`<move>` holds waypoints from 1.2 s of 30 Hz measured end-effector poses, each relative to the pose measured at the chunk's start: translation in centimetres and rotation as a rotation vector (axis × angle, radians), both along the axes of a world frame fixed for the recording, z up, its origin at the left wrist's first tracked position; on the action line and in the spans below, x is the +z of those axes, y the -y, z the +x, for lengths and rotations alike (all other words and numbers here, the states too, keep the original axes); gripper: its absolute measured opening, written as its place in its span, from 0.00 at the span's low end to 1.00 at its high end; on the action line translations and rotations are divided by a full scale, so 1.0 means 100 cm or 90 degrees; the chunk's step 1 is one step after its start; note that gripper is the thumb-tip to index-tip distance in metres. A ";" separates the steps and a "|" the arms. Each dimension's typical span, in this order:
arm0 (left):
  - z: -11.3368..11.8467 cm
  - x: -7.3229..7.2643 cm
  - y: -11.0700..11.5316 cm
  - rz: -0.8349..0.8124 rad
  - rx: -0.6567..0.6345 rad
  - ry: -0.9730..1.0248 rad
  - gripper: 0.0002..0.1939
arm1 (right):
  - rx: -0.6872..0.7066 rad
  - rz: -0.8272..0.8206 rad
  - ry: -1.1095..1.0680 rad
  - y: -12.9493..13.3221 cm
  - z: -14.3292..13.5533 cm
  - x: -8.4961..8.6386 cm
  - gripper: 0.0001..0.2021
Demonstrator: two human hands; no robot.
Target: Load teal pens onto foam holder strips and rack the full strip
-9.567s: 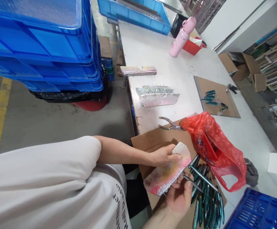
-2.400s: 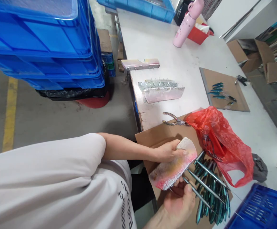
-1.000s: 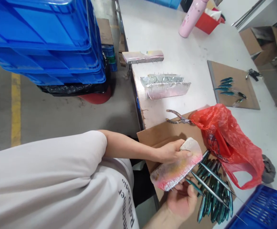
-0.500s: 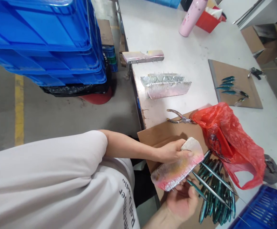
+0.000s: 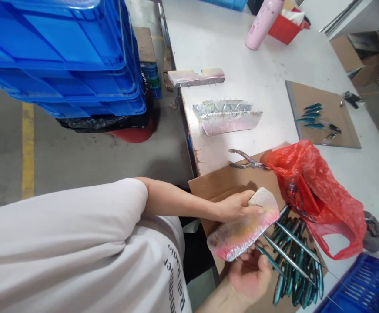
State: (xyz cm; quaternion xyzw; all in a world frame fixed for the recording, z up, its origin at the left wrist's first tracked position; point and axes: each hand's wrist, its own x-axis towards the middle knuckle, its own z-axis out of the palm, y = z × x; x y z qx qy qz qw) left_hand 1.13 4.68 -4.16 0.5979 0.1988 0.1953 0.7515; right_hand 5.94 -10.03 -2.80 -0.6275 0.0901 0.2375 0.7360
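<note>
My left hand (image 5: 238,208) grips a paint-stained board (image 5: 246,230) with pink and yellow smears, its thumb on top. Silvery covering and small pins line the board's lower edge. Two slim silvery fishing lures (image 5: 290,256) stick out from that edge over the pile. Below the board, my right hand (image 5: 249,276) has its palm turned up and its fingers curled at the pinned edge. A teal fishing lure (image 5: 272,263) lies at those fingertips, which are partly hidden under the board. Many similar teal lures (image 5: 298,278) lie heaped on the cardboard (image 5: 231,182) beside my hands.
A red plastic bag (image 5: 320,195) and pliers (image 5: 248,161) lie beyond the board. More pinned boards (image 5: 230,124) rest on the white table (image 5: 222,43). Several lures lie on a brown panel (image 5: 333,108). Blue crates (image 5: 62,43) are stacked at left; a blue basket (image 5: 362,287) sits lower right.
</note>
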 end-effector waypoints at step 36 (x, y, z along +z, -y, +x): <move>0.001 0.000 0.000 0.004 0.010 -0.009 0.18 | 0.001 0.024 0.036 0.002 -0.003 -0.005 0.06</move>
